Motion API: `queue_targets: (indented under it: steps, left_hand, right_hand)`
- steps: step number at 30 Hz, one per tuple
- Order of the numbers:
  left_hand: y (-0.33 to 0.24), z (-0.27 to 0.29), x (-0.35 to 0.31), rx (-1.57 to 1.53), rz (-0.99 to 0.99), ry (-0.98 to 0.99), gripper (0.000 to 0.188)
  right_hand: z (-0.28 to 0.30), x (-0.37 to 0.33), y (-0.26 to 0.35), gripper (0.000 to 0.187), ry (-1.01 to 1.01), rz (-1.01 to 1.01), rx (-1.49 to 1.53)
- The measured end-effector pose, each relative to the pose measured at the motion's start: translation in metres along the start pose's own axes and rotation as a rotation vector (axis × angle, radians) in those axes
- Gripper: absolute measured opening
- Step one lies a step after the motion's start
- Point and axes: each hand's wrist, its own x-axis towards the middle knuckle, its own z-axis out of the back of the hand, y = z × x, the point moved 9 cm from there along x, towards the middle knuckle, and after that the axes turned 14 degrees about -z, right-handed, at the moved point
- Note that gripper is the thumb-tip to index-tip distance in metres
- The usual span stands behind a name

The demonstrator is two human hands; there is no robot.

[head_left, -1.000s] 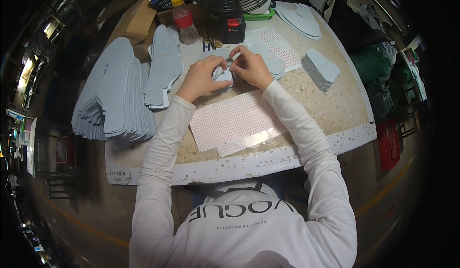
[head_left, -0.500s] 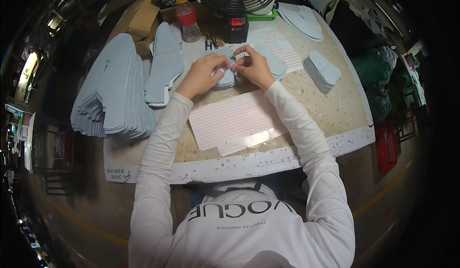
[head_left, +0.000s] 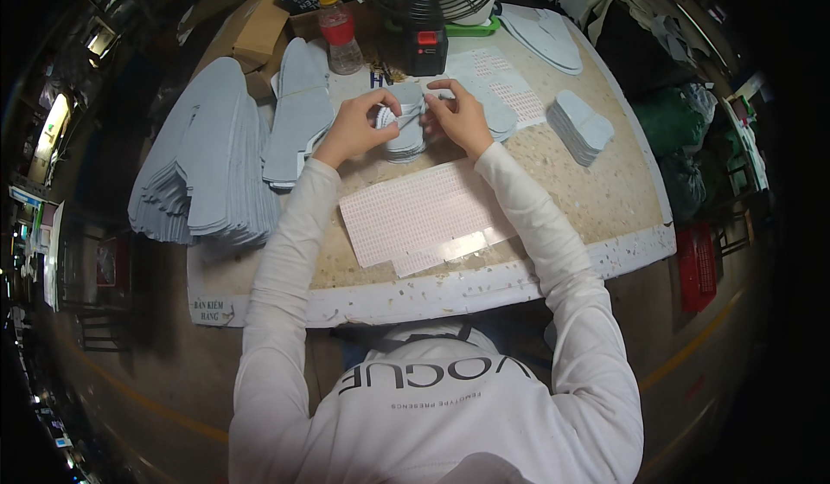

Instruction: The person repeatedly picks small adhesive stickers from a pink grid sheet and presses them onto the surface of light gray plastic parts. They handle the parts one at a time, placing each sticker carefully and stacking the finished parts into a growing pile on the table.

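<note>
Easing leftward since the earlier frames, the left hand (head_left: 353, 129) is now standing farther from the right hand (head_left: 462, 122), and the gap between their fingers is widening. More of the grey stack (head_left: 405, 142) is showing between them; it is lying near the middle of the worktop (head_left: 605, 198), just beyond the pale printed sheet (head_left: 419, 211). The left grip is closing around a small white ridged piece (head_left: 384, 119) (its kind is not clear), with thumb and fingers curving about it. The right hand is staying close to its former place, its thumb and forefinger bending near each other above the stack's right side; whether that grip is holding anything, one cannot tell. The tall grey pile (head_left: 199, 147) at left and the small banded bundle (head_left: 581, 129) at right are keeping their places.
</note>
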Motion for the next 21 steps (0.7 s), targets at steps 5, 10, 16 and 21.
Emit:
queue_targets:
  steps: [5, 10, 16, 21]
  left_hand:
    - [-0.009, 0.01, -0.002, -0.443, -0.011, -0.111, 0.041]
    - [-0.014, 0.055, -0.012, -0.185, -0.044, -0.288, 0.021]
    - [0.027, 0.052, -0.042, -0.153, 0.139, -0.278, 0.019]
    - [0.066, 0.032, -0.038, 0.105, 0.362, -0.142, 0.046]
  right_hand:
    - [-0.017, -0.009, -0.002, 0.056, 0.139, -0.138, 0.113]
    - [0.024, -0.019, 0.055, 0.06, 0.059, 0.229, -0.052]
    - [0.103, -0.003, 0.053, 0.038, 0.186, 0.185, 0.092]
    - [0.128, 0.017, -0.047, 0.026, 0.044, -0.334, -0.079]
